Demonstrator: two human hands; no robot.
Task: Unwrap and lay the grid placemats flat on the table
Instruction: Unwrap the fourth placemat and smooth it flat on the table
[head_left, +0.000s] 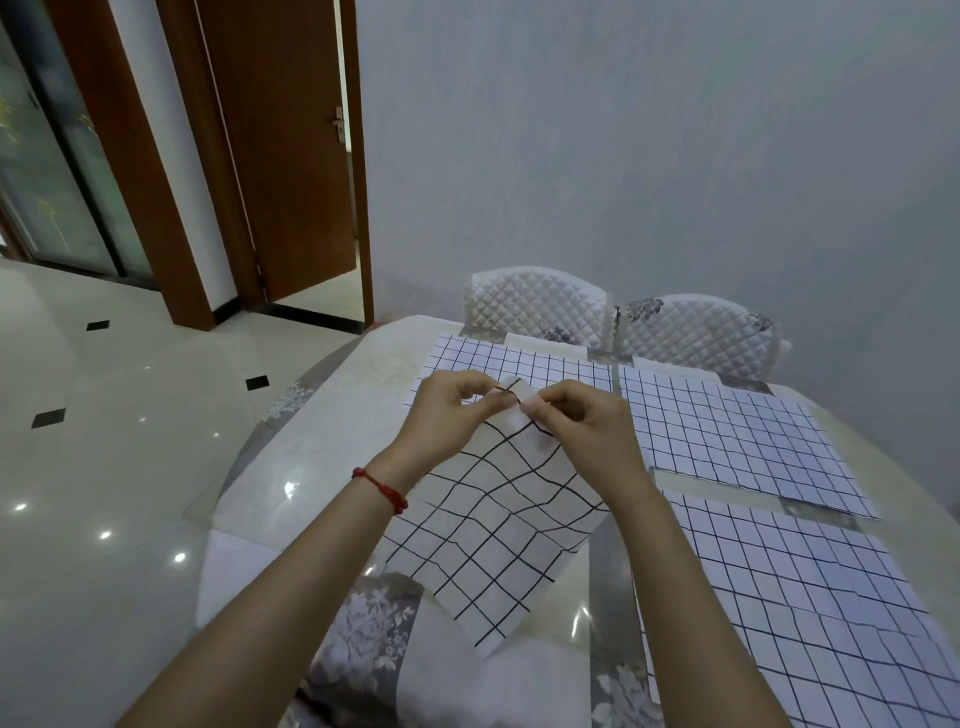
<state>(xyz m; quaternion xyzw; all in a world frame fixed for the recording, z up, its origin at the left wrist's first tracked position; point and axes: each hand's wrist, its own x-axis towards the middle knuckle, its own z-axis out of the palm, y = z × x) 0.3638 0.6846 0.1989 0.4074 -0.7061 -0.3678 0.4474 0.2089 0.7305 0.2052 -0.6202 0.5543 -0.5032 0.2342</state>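
A white placemat with a black grid (493, 525) hangs tilted above the table, its lower end near the front edge. My left hand (447, 415) and my right hand (582, 421) both pinch its top corner, fingertips close together. Three more grid placemats lie flat on the table: one at the far middle (561, 364), one at the far right (737, 431), one at the near right (810, 597). Part of the far middle mat is hidden behind my hands.
The table (311, 457) has a glossy top over a grey floral cloth. Two quilted white chairs (540, 306) (696, 332) stand at its far side against the wall. A shiny tiled floor (104, 441) and a brown door (291, 156) lie to the left.
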